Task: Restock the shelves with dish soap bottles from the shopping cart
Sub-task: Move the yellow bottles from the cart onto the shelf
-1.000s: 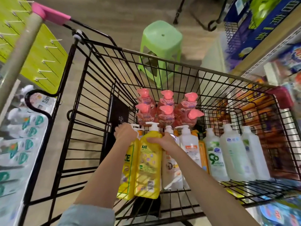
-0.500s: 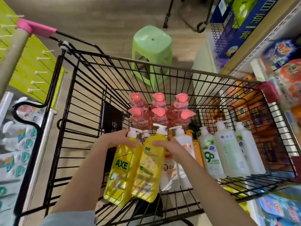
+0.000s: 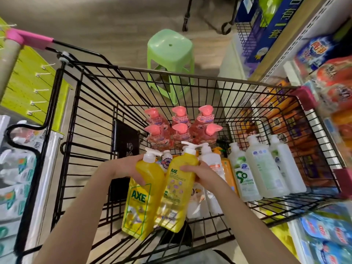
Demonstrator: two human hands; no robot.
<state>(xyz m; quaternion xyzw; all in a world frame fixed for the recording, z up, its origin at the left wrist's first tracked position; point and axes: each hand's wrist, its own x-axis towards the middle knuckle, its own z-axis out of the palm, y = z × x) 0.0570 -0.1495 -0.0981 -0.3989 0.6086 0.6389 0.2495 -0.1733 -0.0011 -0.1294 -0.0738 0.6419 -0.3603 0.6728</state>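
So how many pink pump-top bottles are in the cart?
6 pink pump-top bottles, at the black wire cart's far end: three in the back row, three just in front. Others could be hidden.

Yellow plastic pump bottles hide most of the white pump bottles behind, and blurred red shelf packets are cropped at the right edge.

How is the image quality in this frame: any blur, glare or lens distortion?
Head view: centre is sharp, the AXE label on the left yellow bottle reads clearly; the shelf goods at right and packets at left are smeared; wide-angle lens bends the cart rim; lighting is soft, no strong glare.
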